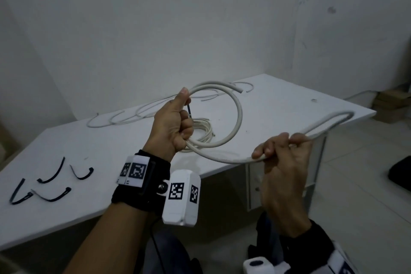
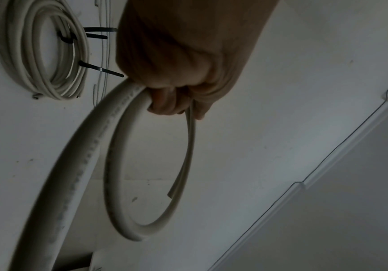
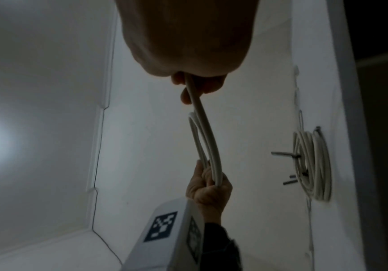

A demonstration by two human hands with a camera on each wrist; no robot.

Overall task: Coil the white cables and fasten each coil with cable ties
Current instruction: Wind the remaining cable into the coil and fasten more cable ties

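White table [image 1: 278, 104], thick white cable [image 1: 239, 115] looped once, left hand [image 1: 171, 124] gripping loop, right hand [image 1: 282, 162] pinching tail

White cable [image 3: 208, 139] between both hands

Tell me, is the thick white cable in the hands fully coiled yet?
No, one loop only: left hand holds it; the thick cable trails past the right hand.

White table [image 1: 278, 104], tied cable coil [image 1: 203, 128], loose thin cables [image 1: 124, 115], black ties [image 1: 53, 176]
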